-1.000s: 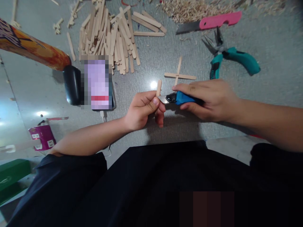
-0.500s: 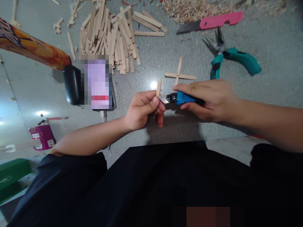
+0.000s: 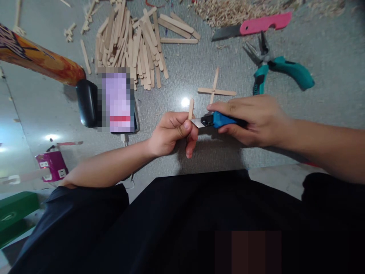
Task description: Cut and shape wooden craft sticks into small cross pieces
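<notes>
Wooden stick (image 3: pixel 191 107): left hand (image 3: pixel 172 133) holds one; right hand (image 3: pixel 258 121), one knife (image 3: pixel 222 120).

A grey, finely textured table (image 3: pixel 159 99) carries a cross of wooden sticks (image 3: pixel 213 91). To the cross's right, a little beyond it, lie spread teal-handled pliers (image 3: pixel 265 59); farther beyond the cross are a pink-handled blade (image 3: pixel 265 23) and a heap of wood shavings (image 3: pixel 228 13). Beyond the cross to the left spreads a pile of flat sticks (image 3: pixel 129 47); well left of the cross sit a phone (image 3: pixel 118 101), a black case (image 3: pixel 87 103) and an orange canister (image 3: pixel 45 57).
</notes>
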Action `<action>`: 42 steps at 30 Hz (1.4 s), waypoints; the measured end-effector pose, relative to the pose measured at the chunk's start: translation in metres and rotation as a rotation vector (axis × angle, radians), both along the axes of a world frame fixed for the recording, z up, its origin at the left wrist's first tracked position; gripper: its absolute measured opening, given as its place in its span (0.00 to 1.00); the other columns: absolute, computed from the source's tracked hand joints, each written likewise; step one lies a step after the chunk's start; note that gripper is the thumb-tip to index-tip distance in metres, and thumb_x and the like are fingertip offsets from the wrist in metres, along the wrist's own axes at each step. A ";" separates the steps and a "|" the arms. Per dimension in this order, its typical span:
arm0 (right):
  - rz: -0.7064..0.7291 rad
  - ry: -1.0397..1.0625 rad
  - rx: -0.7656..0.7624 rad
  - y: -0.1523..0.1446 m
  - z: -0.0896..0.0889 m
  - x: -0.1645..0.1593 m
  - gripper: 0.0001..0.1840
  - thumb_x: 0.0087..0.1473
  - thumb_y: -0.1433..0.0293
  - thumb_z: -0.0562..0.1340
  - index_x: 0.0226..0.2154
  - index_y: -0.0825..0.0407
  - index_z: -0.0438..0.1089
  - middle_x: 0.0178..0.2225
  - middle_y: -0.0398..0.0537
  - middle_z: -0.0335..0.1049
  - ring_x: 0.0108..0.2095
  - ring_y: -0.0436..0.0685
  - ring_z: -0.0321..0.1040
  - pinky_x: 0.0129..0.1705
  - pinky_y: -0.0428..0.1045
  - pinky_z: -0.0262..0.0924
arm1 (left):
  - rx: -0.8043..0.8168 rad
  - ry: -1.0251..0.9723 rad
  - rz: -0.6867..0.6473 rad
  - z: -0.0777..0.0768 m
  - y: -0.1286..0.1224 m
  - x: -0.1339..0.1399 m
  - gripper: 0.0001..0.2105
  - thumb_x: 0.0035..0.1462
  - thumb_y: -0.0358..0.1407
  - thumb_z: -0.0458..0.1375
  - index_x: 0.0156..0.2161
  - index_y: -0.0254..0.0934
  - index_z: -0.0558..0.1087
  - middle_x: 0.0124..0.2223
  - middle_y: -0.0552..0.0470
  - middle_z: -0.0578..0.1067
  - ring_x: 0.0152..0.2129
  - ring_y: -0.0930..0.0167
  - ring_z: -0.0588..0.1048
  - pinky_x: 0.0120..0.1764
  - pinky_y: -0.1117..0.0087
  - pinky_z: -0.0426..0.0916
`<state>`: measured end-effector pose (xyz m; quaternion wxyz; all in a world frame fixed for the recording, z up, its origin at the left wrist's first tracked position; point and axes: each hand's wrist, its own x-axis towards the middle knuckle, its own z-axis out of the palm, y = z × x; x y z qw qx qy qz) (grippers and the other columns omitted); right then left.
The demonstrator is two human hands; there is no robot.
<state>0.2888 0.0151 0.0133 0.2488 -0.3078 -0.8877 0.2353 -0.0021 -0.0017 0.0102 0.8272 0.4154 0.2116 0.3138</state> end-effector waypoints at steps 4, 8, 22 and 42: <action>0.034 0.016 0.013 0.001 0.000 0.001 0.28 0.80 0.48 0.62 0.69 0.47 0.77 0.42 0.48 0.87 0.38 0.61 0.83 0.39 0.53 0.67 | 0.057 0.005 -0.024 0.000 -0.003 -0.001 0.24 0.79 0.52 0.63 0.36 0.35 0.76 0.22 0.53 0.79 0.14 0.73 0.79 0.20 0.78 0.74; 0.015 -0.021 -0.009 -0.002 0.000 -0.001 0.30 0.80 0.45 0.61 0.69 0.46 0.78 0.41 0.48 0.87 0.38 0.61 0.82 0.38 0.53 0.66 | 0.147 -0.028 0.048 -0.002 -0.008 0.001 0.21 0.81 0.47 0.62 0.36 0.34 0.76 0.22 0.55 0.78 0.14 0.76 0.79 0.20 0.82 0.73; -0.131 -0.049 0.101 -0.005 -0.001 -0.006 0.29 0.76 0.42 0.64 0.66 0.39 0.80 0.39 0.47 0.84 0.37 0.63 0.79 0.39 0.57 0.65 | 0.001 0.007 0.056 0.000 -0.004 0.004 0.21 0.76 0.50 0.67 0.38 0.34 0.77 0.24 0.52 0.83 0.16 0.69 0.82 0.20 0.75 0.77; -0.170 -0.113 0.197 -0.006 0.010 -0.001 0.32 0.80 0.44 0.59 0.73 0.41 0.74 0.44 0.51 0.89 0.37 0.66 0.83 0.36 0.59 0.67 | 0.057 -0.066 0.156 -0.010 -0.003 0.006 0.15 0.80 0.47 0.64 0.45 0.41 0.67 0.26 0.56 0.84 0.17 0.69 0.83 0.22 0.74 0.74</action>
